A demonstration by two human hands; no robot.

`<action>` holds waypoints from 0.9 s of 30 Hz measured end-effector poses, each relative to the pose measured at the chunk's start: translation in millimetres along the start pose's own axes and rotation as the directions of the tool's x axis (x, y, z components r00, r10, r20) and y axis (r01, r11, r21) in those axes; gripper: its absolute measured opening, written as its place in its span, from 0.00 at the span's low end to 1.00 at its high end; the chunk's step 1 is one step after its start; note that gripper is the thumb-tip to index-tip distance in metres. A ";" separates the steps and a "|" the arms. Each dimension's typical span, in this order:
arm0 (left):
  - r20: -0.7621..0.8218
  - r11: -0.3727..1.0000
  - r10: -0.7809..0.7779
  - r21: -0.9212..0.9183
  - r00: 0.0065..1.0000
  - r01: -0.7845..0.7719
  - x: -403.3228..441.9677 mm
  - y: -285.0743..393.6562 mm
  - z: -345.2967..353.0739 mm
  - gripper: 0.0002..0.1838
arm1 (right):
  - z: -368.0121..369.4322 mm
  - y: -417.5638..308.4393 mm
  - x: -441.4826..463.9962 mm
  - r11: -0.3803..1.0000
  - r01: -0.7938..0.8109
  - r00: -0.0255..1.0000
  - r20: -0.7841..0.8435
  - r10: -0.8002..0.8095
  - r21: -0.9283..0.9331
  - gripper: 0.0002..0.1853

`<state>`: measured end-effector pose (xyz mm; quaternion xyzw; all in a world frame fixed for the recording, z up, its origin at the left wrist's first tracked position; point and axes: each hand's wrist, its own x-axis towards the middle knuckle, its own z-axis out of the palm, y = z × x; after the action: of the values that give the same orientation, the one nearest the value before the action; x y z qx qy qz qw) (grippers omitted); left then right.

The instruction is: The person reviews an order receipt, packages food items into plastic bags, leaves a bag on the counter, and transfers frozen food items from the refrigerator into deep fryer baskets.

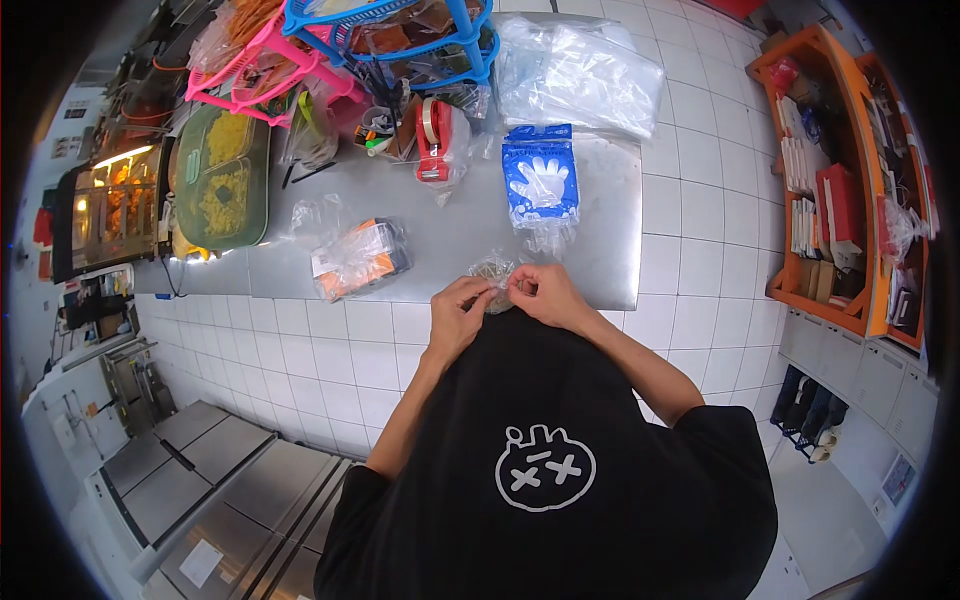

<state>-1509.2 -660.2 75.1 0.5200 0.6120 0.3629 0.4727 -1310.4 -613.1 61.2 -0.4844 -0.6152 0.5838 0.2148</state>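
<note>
At the front edge of the steel table, a small clear plastic bag [492, 270] with something brownish inside sits between my two hands. My left hand [460, 312] pinches the bag's gathered top from the left. From the right, my right hand [546, 293] closes thumb and fingertips on the same plastic, almost touching the left. The bag's contents are too small and too covered to make out. Just beyond lies a blue pack of disposable gloves [541, 182]. Left of my hands is an orange and black box in clear plastic [362, 258].
A red tape dispenser [432, 150] stands behind, near blue basket shelves [470, 40] and a pink rack [262, 75]. Clear plastic bags [580, 75] are stacked at the back right. A green lidded container [222, 175] sits left. An orange shelf unit [825, 60] stands right.
</note>
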 end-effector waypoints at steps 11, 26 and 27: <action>0.048 0.990 -0.053 0.131 0.997 0.047 10.7 10.0 -3.2 0.06 | 6.9 8.9 5.4 0.952 -0.135 0.985 0.137 0.100 0.276 0.09; 0.007 0.978 0.063 0.199 0.998 -0.063 6.1 48.4 -26.6 0.07 | 3.2 -21.0 12.4 0.988 0.004 0.962 0.270 -0.046 0.153 0.11; -0.009 0.988 0.041 0.147 0.999 -0.039 8.5 50.0 -31.9 0.07 | 4.8 -16.9 14.0 0.978 -0.086 0.954 0.298 0.026 0.190 0.11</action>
<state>-1525.2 -640.5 129.3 0.5632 0.6294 0.3296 0.4221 -1326.4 -601.1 71.6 -0.3856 -0.5640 0.7142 0.1520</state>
